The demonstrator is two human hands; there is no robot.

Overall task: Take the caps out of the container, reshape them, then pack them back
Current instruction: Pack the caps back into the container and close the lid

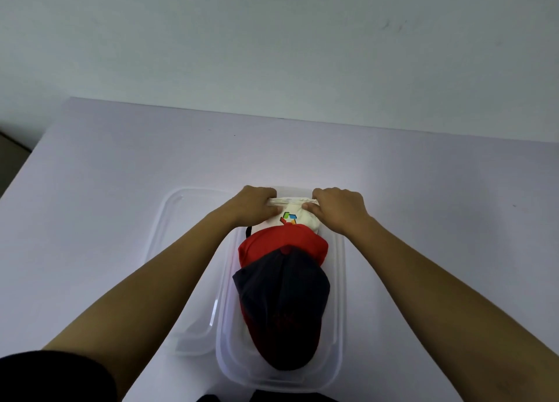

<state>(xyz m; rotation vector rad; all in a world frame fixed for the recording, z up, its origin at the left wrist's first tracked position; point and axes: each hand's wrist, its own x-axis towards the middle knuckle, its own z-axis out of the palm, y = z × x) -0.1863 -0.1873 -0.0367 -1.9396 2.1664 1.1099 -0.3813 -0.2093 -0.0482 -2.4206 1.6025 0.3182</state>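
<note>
A pale worktop [121,190] meets a plain white wall. On it a clear rectangular plastic container [340,311] lies lengthwise away from the person. It holds three nested caps: a dark navy cap [281,295] nearest, a red cap [281,238] in the middle and a white cloth cap with a coloured logo [298,220] farthest. The left hand [254,205] and right hand [338,208], equally near, each pinch the white cap's far edge with curled fingers. More worktop stretches beyond, and a clear plastic lid [169,220] lies just left.

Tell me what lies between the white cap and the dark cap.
The red cap lies there, partly under the dark cap and partly over the white cap; the head view shows it.
</note>
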